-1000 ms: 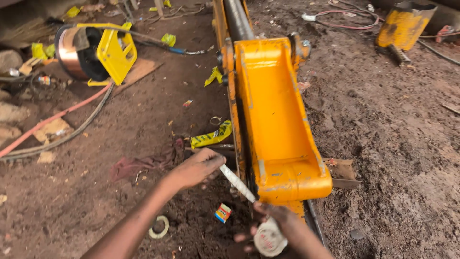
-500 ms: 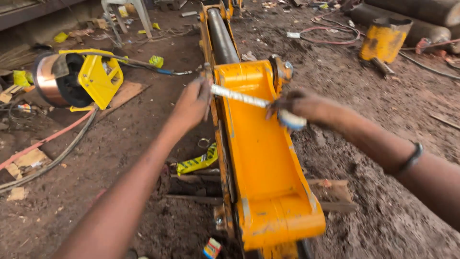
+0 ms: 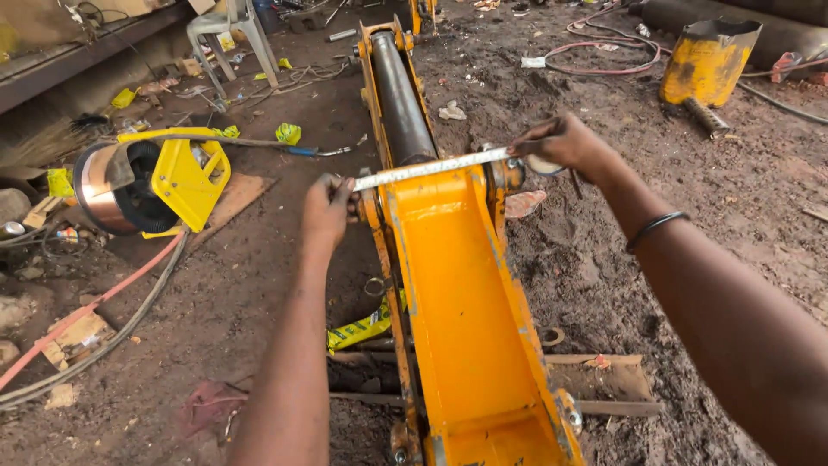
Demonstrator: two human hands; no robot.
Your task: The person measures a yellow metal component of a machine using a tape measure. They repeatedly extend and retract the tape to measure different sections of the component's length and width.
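Note:
A long yellow steel arm (image 3: 461, 319) with a dark cylinder (image 3: 401, 95) on its far part lies on the dirt floor. A measuring tape (image 3: 431, 168) is stretched across the arm's width. My left hand (image 3: 328, 207) pinches the tape's end at the arm's left edge. My right hand (image 3: 565, 142) holds the tape's case and a thin dark tool at the arm's right edge, by a round pivot boss (image 3: 504, 177). A dark band sits on my right wrist.
A wire spool in a yellow holder (image 3: 147, 185) stands at the left, with hoses (image 3: 95, 319) running from it. A yellow bucket-like part (image 3: 707, 60) lies at the far right. A white stool (image 3: 233, 30), scraps, rings and wooden blocks (image 3: 604, 380) lie about.
Both hands moved up along the yellow arm from its near end. The tape, first loose near the bottom, is now stretched straight across the arm near the cylinder joint.

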